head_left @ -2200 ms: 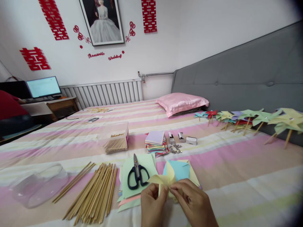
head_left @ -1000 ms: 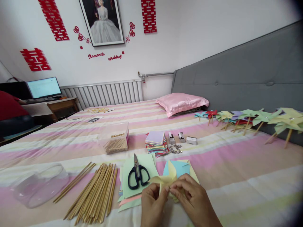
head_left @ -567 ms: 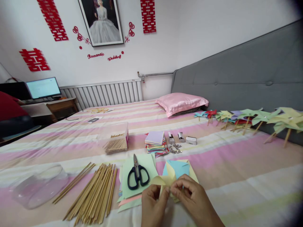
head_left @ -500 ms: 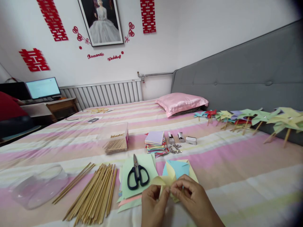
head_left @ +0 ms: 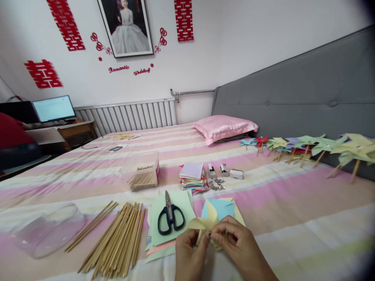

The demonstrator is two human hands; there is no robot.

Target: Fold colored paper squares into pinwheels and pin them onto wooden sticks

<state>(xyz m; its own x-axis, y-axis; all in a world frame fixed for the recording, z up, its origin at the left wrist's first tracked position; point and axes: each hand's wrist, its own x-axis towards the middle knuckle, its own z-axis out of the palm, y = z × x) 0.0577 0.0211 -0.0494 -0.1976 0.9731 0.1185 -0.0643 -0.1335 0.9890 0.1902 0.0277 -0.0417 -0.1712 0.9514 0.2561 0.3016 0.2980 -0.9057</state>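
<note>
We find the yellow paper (head_left: 202, 223) low and right of centre, between both hands, its curled vanes standing above the bed (head_left: 299, 226). The left hand (head_left: 189, 253) clamps it at the near side, thumb against fingers, presumably to keep the folds from springing open. The right hand (head_left: 240, 242) has its fingertips together on the folds at the middle, where the vanes meet; a small dark object shows there, too small for us to identify.

We note scissors (head_left: 170, 220) lying on green sheets (head_left: 156, 203), probably parked within reach. Sticks (head_left: 117, 242) lie bunched at left, likely for easy picking. Loose metal fasteners (head_left: 216, 184) sit before small boxes (head_left: 236, 173). Pinwheels (head_left: 328, 145) line the headboard (head_left: 299, 78), apparently out of the way.
</note>
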